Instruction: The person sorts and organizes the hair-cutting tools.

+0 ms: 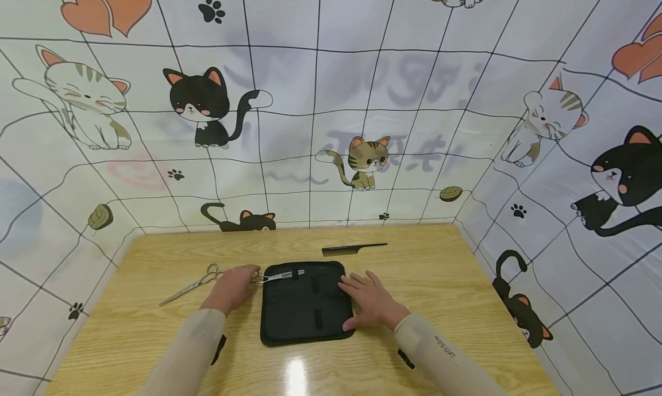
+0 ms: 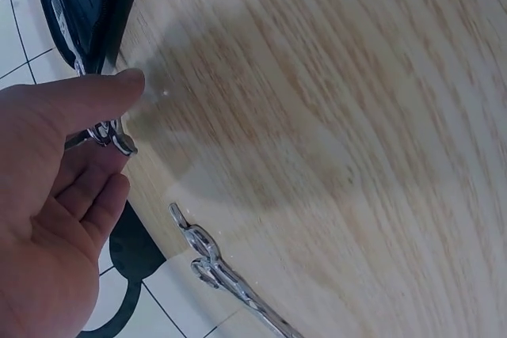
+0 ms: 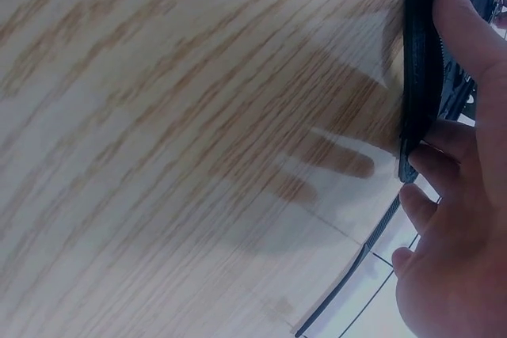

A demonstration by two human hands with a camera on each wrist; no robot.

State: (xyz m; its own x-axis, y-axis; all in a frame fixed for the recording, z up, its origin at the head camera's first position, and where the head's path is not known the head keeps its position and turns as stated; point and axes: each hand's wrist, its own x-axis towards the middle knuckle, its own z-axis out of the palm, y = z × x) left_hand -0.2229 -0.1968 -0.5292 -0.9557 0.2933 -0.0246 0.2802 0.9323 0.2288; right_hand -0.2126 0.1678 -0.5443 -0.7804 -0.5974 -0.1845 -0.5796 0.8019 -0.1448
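A black zip case point(image 1: 305, 310) lies opened flat on the wooden table, with dark elastic loops on its inner face. My left hand point(image 1: 236, 287) is at its upper left edge, pinching the handle end of silver scissors point(image 1: 281, 276). Their blades lie over the case and pass under a loop near its top. In the left wrist view, the finger rings point(image 2: 103, 132) show between thumb and fingers. My right hand point(image 1: 373, 304) rests on the case's right edge, fingers spread, the thumb lower down on the edge.
A second pair of silver scissors point(image 1: 193, 284) lies left of my left hand, its rings close to that hand. Beyond the case lies a black tail comb point(image 1: 351, 249). Cat-printed white cloth point(image 1: 289, 172) walls in the table's back and sides.
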